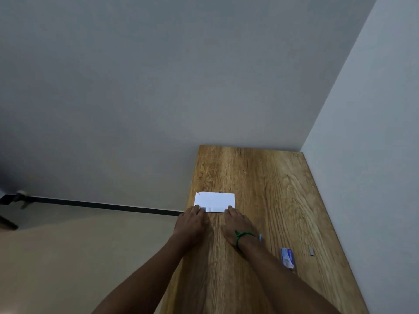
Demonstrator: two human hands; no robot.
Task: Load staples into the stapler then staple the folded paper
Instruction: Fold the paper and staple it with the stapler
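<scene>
A folded white paper [215, 201] lies flat on the wooden table [256, 177], near its left edge. My left hand [191, 222] rests on the table with its fingertips on the paper's near left corner. My right hand [237, 223], a green cord round its wrist, has its fingertips on the near right corner. Both hands lie flat, fingers straight. A small blue and white box of staples [287, 257] lies to the right of my right forearm. A short grey strip of staples [312, 251] lies further right. A bit of light blue [260, 237] shows behind my right wrist; I cannot tell what it is.
The table stands in a corner, with grey walls behind it and along its right side. Left of the table is beige floor with a dark skirting line [90, 203]. Bare wood lies beyond the paper and in front of it.
</scene>
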